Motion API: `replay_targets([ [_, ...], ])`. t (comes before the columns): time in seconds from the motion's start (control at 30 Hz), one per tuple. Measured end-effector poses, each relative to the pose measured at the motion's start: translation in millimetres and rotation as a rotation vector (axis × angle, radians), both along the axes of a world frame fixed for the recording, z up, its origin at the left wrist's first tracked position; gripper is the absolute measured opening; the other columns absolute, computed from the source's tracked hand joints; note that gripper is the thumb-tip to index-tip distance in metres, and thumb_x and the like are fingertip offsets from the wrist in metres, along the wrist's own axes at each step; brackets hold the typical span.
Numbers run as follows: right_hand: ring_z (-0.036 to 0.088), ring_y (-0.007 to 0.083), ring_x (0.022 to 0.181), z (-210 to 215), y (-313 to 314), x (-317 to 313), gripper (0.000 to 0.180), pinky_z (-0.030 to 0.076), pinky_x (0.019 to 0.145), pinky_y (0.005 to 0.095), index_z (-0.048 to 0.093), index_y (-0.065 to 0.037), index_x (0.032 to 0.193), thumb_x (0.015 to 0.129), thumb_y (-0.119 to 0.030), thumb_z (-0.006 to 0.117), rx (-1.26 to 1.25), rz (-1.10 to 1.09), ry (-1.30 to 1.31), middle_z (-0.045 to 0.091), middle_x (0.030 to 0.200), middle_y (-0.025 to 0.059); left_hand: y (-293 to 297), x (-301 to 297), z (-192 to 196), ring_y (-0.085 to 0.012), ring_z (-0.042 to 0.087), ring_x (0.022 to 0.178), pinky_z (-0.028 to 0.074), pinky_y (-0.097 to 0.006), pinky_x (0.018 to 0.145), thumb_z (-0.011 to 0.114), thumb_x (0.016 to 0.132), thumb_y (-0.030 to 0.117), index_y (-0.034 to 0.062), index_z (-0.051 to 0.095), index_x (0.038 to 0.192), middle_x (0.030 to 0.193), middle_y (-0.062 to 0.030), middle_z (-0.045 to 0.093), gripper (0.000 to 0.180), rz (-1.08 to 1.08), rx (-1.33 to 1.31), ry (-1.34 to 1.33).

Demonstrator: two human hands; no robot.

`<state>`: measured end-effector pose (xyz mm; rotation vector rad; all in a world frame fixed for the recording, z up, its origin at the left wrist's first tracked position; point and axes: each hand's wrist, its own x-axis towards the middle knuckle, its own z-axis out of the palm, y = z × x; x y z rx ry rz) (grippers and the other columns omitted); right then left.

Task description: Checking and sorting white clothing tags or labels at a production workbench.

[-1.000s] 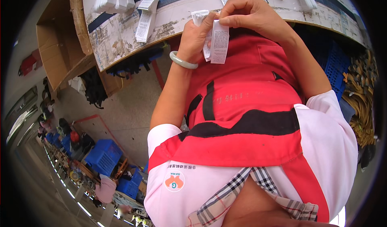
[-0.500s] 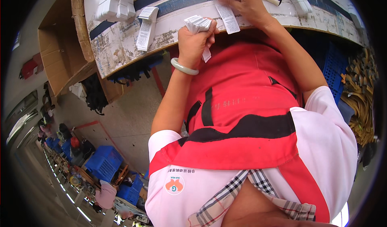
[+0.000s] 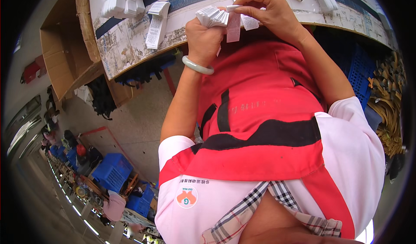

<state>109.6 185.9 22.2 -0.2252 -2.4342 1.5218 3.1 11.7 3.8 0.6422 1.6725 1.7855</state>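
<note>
Now left hand (image 3: pixel 207 35) fingers clasp fanned labels (image 3: pixel 212 16); right hand (image 3: pixel 271 14) pinches one.

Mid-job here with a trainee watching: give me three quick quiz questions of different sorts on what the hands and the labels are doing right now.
1. True or false: the left hand holds a fanned stack of white labels.
2. Which does the right hand pinch? A) a single label B) the bracelet C) the cardboard box
3. Fill in: the pale bracelet sits on the ____ wrist.

Key: 1 true. 2 A, the label hangs from the fingertips beside the stack, above the edge of the worn table. 3 left.
</note>
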Motion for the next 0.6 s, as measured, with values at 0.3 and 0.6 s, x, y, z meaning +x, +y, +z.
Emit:
replay_targets([
  [0.3,0.050,0.0026,0.067,9.8,-3.0,0.6,0.016,0.040,0.054,0.0186,0.070,-0.005,0.101,0.092,-0.017,0.066,-0.106,0.006,-0.135,0.063,0.081,-0.0032,1.3,3.8,-1.8,-0.0046,0.052,0.056,0.038,-0.020,0.048,0.071,0.083,0.005,0.0001,0.071,0.098,0.068,0.0013,0.062,0.015,0.027,0.106,-0.049],
  [0.6,0.057,0.0075,0.075,6.7,1.4,2.0,0.014,0.046,0.070,0.0209,0.067,-0.002,0.094,0.091,-0.016,0.066,-0.252,0.129,-0.124,0.062,0.082,-0.0007,0.1,1.5,2.2,-0.0064,0.054,0.055,0.039,-0.020,0.047,0.069,0.087,0.011,0.0000,0.069,0.093,0.072,-0.0038,0.065,0.013,-0.069,-0.051,-0.252],
])
